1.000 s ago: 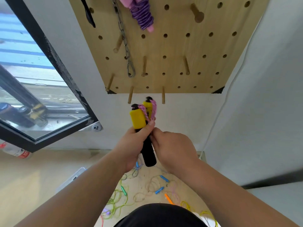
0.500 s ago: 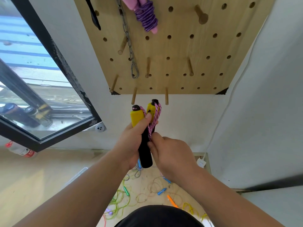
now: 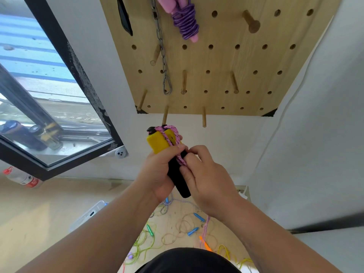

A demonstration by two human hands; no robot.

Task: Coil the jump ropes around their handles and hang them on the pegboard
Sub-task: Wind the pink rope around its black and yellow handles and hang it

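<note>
With left hand (image 3: 157,170): gripping pair of yellow-and-black foam handles (image 3: 157,143), upright, just under bottom edge of light wooden pegboard (image 3: 216,62). Over handle tops: loops of pink braided rope (image 3: 173,134). With right hand (image 3: 206,178): pinching that rope against black grips, close beside left.

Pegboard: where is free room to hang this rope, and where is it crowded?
Free: the right half of the pegboard, around the thick peg and the bare peg below it; also the right bottom-edge peg. Crowded: the top left, where the chain, the purple rope and a black item hang.
</note>
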